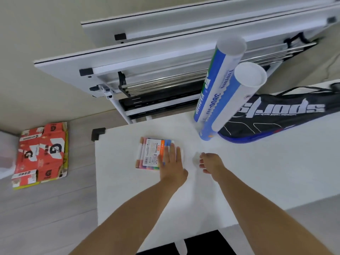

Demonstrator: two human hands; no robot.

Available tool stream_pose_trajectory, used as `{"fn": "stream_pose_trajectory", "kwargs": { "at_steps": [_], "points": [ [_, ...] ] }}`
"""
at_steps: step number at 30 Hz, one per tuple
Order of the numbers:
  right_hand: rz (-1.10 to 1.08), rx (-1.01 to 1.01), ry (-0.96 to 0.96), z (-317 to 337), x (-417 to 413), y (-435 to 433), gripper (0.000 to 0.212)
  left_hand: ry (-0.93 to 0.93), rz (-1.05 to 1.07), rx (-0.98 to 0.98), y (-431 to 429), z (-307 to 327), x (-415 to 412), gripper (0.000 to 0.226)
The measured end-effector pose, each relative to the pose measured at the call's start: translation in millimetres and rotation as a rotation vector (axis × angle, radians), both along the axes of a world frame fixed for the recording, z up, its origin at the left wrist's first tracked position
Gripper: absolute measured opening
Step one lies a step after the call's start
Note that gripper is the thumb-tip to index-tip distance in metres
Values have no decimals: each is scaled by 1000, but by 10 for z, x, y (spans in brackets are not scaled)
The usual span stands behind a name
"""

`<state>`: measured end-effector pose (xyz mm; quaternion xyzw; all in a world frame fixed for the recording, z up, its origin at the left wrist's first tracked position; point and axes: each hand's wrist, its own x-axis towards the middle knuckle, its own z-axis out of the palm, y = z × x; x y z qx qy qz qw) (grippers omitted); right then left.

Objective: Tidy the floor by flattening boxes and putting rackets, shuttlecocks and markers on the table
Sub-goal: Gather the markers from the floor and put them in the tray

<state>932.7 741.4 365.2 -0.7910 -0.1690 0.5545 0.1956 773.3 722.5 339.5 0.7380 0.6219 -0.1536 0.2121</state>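
One flat pack of coloured marker pens [149, 155] is under the left hand [171, 162]. Two tall blue-and-white cardboard tubes [215, 83] [231, 105] and one black cloth racket bag [276, 115] are past the right hand [210, 162]. One flat red cardboard box [42, 153] is far left of the left hand.

A single wide-angle view from the person's head looks steeply down and a little forward onto the white tabletop [257, 172]. It is close enough that both forearms rise from the bottom edge, with the left hand [171, 162] and right hand [211, 162] near the middle. The floor [55, 208] fills the left side and the wall [27, 34] the top corner.
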Motion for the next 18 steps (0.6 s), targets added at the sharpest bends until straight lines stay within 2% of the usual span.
{"fn": "stream_pose_trajectory", "kwargs": {
  "at_steps": [3, 8, 12, 16, 18],
  "points": [
    [56, 27, -46, -105, -28, 15, 27, 13, -52, 20, 2, -53, -54, 89],
    [357, 81, -200, -224, -260, 197, 34, -72, -250, -6, 192, -27, -473, 91],
    [384, 128, -285, -271, -474, 346, 45, 0, -301, -1, 356, -62, -1042, 91],
    [392, 154, -410, -334, -582, 446, 22, 2, -324, -25, 341, -104, -1283, 85],
    [383, 175, -438, -333, -641, 476, 19, 0, -292, -17, 307, -133, -1263, 85]
  ]
}}
